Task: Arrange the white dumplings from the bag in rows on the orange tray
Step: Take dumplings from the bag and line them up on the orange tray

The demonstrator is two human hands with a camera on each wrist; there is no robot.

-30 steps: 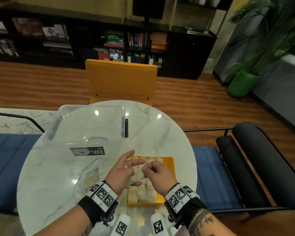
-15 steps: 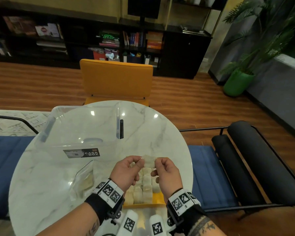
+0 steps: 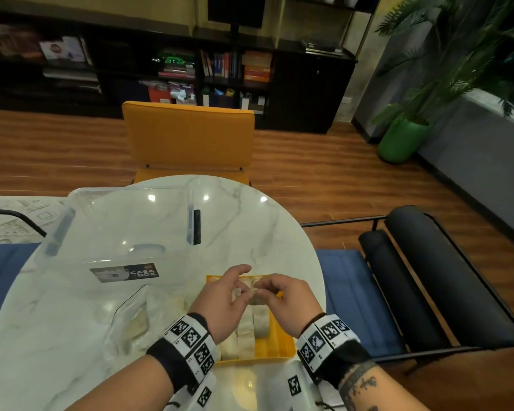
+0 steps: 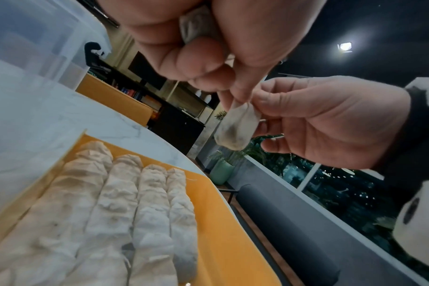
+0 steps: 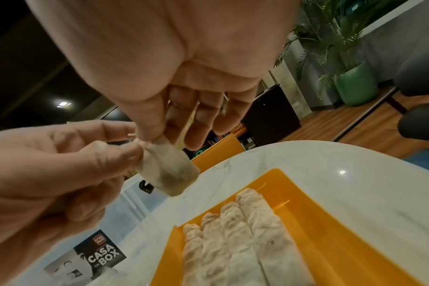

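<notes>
Above the far end of the orange tray hangs one white dumpling. My left hand and right hand both pinch its top edge. The wrist views show the dumpling dangling from the thumbs and fingertips of the left hand and right hand. A second pale dumpling sits tucked in my left palm. Several rows of dumplings lie side by side on the tray. The clear bag lies left of the tray.
A clear storage box labelled CASA BOX stands at the back left of the round marble table. An orange chair is behind the table, a black chair to the right. The tray's right strip is bare.
The dumpling went from low over the tray's middle up toward its far end. My left fingers, straighter a second ago, now pinch it together with the right hand.
</notes>
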